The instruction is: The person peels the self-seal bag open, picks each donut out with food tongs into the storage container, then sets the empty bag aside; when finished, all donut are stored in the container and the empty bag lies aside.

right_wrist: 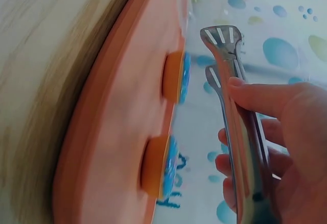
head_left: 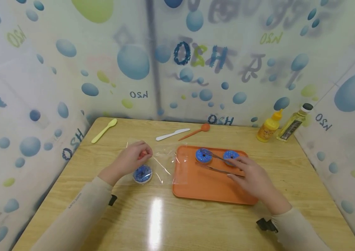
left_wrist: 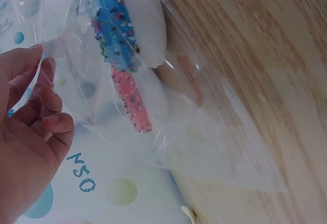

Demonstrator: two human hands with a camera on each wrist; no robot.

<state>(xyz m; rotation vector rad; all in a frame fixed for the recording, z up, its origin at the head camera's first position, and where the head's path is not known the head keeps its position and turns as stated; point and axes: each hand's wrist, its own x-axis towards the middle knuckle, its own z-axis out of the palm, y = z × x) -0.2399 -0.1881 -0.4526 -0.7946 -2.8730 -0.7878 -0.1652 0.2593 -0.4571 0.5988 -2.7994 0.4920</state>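
Over the tray (head_left: 208,191) my right fingers (right_wrist: 260,97) are gripping tongs (right_wrist: 247,147); left fingers (left_wrist: 20,63), beside it, are pinching a bag (head_left: 163,162) that tugging could tear.

On desk (head_left: 127,223): tray (head_left: 202,186) bearing two donuts (head_left: 200,159); bag (head_left: 164,174) leftward; knife (head_left: 172,135), spoon (head_left: 205,127) behind; bottles (head_left: 267,129) at right rear.

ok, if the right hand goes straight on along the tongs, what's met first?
Likely the clear plastic bag overlapping the left side of the orange tray, just beyond the tongs. The right hand holds them above the left tray donut, so they'd probably clear it; height against the bag is unclear.
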